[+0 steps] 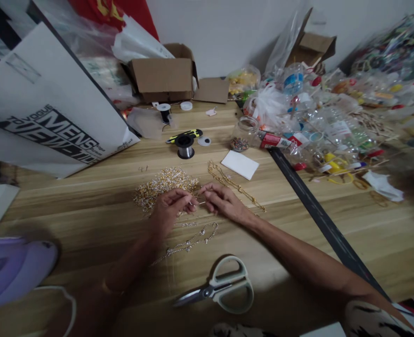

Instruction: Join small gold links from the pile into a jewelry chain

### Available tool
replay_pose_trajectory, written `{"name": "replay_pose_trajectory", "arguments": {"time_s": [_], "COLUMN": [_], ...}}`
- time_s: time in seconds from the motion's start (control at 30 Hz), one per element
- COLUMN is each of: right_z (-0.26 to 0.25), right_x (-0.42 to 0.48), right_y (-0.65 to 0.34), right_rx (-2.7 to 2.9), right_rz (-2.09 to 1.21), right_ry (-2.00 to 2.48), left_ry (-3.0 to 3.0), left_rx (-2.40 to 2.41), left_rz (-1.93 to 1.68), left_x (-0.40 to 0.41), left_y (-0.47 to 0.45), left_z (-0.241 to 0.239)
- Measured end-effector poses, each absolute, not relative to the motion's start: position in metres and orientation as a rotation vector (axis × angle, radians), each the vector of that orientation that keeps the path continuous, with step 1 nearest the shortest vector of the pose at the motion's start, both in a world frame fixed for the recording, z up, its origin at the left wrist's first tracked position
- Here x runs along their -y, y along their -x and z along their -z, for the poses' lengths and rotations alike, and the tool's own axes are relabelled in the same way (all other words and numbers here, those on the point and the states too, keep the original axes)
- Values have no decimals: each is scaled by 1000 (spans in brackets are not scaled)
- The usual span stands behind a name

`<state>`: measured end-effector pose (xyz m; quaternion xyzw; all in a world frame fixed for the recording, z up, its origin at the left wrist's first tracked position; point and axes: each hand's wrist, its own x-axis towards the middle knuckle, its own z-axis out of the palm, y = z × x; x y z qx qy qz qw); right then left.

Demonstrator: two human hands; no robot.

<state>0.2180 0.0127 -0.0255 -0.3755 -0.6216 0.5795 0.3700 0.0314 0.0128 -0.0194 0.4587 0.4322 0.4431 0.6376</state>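
From the head view, I see the left hand [172, 206] and right hand [224, 201] pinching a thin strand [202, 203] mid-tabletop [115, 196], apparently steadying it from both ends. The glittering pile [165, 183] sits at their ten o'clock, probably for easy picking; scissors [211, 291] lie between five and six, seemingly within reach.
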Motion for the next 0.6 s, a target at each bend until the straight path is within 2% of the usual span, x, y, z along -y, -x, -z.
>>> {"name": "replay_pose_trajectory", "arguments": {"time_s": [0.6], "right_z": [23], "right_x": [-19], "right_y": [-223], "right_rx": [1490], "right_rz": [-1883], "right_ry": [935], "left_ry": [-1068], "left_rx": [-1159], "left_rz": [-1173], "left_x": [-17], "left_y": [-21], "left_z": [23]}}
